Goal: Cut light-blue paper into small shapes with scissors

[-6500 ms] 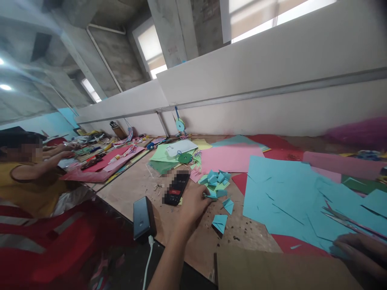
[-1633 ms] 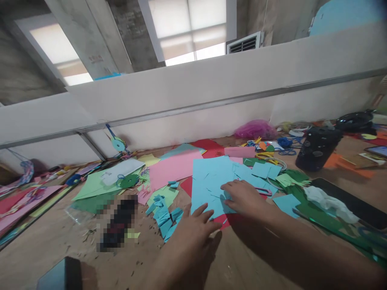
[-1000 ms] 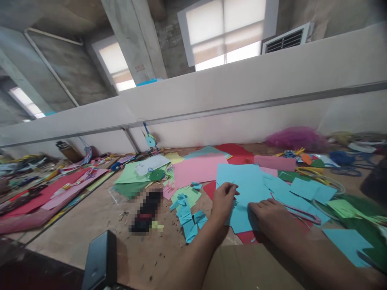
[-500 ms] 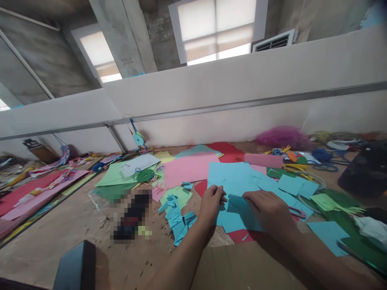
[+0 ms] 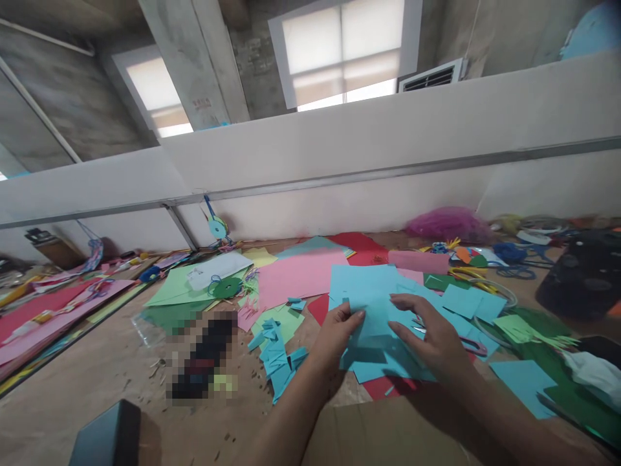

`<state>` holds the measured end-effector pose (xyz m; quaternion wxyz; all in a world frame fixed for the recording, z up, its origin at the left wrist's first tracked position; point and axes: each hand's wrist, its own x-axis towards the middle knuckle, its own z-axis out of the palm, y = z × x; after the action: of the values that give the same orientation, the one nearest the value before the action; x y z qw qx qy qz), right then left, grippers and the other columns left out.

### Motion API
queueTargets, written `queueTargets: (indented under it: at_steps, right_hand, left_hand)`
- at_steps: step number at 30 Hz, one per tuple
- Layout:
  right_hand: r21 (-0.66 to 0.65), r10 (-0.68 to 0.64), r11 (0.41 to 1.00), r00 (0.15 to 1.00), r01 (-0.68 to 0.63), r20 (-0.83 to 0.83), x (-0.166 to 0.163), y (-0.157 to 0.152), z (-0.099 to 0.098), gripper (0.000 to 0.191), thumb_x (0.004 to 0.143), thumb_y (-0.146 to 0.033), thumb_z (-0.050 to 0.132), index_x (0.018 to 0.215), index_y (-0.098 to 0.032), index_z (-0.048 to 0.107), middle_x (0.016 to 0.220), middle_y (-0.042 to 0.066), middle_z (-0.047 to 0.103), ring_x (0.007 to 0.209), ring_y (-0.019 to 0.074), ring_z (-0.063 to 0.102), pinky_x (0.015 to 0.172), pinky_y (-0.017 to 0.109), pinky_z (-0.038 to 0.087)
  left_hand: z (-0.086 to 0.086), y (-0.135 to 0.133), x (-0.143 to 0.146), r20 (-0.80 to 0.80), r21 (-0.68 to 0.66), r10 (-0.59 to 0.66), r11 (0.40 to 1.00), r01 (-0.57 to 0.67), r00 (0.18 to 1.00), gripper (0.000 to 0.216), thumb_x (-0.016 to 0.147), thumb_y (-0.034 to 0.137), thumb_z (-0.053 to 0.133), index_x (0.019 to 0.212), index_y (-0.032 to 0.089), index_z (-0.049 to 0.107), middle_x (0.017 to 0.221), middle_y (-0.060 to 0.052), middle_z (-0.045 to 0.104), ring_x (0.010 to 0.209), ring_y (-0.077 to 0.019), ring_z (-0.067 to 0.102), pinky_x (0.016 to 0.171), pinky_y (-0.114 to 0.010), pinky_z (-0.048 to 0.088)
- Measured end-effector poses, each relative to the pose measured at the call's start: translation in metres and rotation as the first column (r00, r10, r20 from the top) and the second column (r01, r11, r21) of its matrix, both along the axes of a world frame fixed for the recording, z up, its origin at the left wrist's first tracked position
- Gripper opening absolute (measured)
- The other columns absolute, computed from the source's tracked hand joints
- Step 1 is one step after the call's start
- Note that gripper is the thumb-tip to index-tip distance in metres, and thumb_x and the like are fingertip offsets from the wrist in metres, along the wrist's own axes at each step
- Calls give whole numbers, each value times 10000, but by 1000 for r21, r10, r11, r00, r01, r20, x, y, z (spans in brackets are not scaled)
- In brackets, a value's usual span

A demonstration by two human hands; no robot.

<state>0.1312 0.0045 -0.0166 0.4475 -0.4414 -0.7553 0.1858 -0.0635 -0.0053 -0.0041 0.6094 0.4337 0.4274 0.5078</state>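
My left hand [image 5: 334,336] pinches the left edge of a light-blue piece of paper [image 5: 372,317] between thumb and fingers. It is held above larger blue sheets [image 5: 359,275] of the same colour. At the paper's right side is my right hand [image 5: 431,333], its thumb and index finger spread apart with no grip on anything that I can see. Beyond that hand lie scissors with pink handles [image 5: 474,347], partly hidden by it. Left of my left forearm sits a heap of folded blue paper strips [image 5: 276,362].
Pink paper [image 5: 301,278], red paper [image 5: 371,249] and green sheets [image 5: 179,285] spread towards the white partition [image 5: 315,213]. Cut blue squares [image 5: 463,301] lie to the right, near a dark cap-like object [image 5: 579,275]. A dark box [image 5: 107,433] stands at the near left.
My right hand has opened, its thumb and index finger parting from the paper. The blue piece now shows raised between both hands. The view has shifted slightly.
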Motion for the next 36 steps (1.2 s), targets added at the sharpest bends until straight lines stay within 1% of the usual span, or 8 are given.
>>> queueTargets:
  at_steps: [2, 5, 9, 13, 18, 26, 32, 36]
  right_hand:
    - [-190, -26, 982, 983, -9, -182, 1, 6, -3, 399, 824, -448, 637, 1146, -225, 561, 1166, 93, 636, 1022, 254, 610, 893, 408, 476]
    - [-404, 18, 887, 889, -226, -457, 0, 12, -6, 403, 752, -490, 703, 1013, -196, 617, 1020, 88, 690, 939, 263, 637, 825, 380, 509]
    - [-450, -4, 773, 706, -447, -708, -3, 11, -1, 372, 704, -418, 778, 977, -198, 654, 934, 61, 727, 819, 249, 663, 745, 368, 527]
    - [-446, -130, 804, 615, -394, -778, 0, 10, 4, 388, 656, -387, 821, 966, -199, 685, 867, 52, 745, 719, 237, 667, 684, 369, 533]
    - [-446, -187, 846, 623, -291, -760, 3, 14, 5, 398, 607, -427, 839, 904, -192, 718, 829, 54, 755, 701, 241, 667, 647, 351, 526]
    - [-431, -214, 856, 562, -287, -799, 6, 16, 11, 371, 645, -405, 815, 941, -205, 715, 812, 35, 743, 721, 235, 657, 670, 348, 515]
    - [-420, -248, 896, 622, -144, -743, 16, 21, 21, 332, 608, -407, 819, 848, -209, 702, 749, -4, 693, 618, 164, 571, 579, 285, 459]
    - [-425, -242, 893, 641, -146, -729, 21, 24, 22, 386, 571, -394, 839, 877, -219, 684, 789, -1, 691, 675, 178, 591, 609, 287, 467]
  left_hand:
    - [2, -1, 3, 37, 25, -26, 999, 25, 999, 469, 669, 435, 769, 1046, 167, 696, 939, -83, 709, 805, -190, 628, 721, -279, 482]
    - [2, -3, 7, 60, 56, -120, 992, 117, 991, 508, 661, 409, 788, 1103, 184, 682, 981, -89, 711, 863, -208, 635, 753, -286, 483]
    - [-3, -6, 13, 75, 23, -270, 963, 269, 960, 569, 665, 357, 797, 1189, 194, 648, 1017, -90, 701, 824, -185, 620, 721, -266, 474]
    - [-7, -7, 17, 80, -56, -328, 941, 332, 941, 596, 653, 311, 807, 1211, 192, 637, 986, -84, 704, 740, -156, 604, 664, -242, 465]
    - [-7, -6, 17, 61, -95, -279, 954, 284, 958, 571, 633, 311, 816, 1168, 180, 665, 916, -85, 712, 715, -161, 606, 659, -251, 469]
    - [-2, -6, 16, -35, -96, -190, 978, 185, 981, 415, 599, 363, 809, 939, 140, 726, 794, -74, 697, 701, -173, 587, 642, -257, 445]
    - [6, -1, -2, -296, -63, -199, 980, 189, 934, 200, 674, 337, 696, 790, 175, 707, 672, 18, 618, 602, -120, 484, 571, -223, 349]
    - [10, 1, -16, -478, -79, -194, 981, 178, 857, 160, 675, 292, 670, 774, 179, 725, 651, 25, 608, 629, -130, 476, 582, -225, 328]
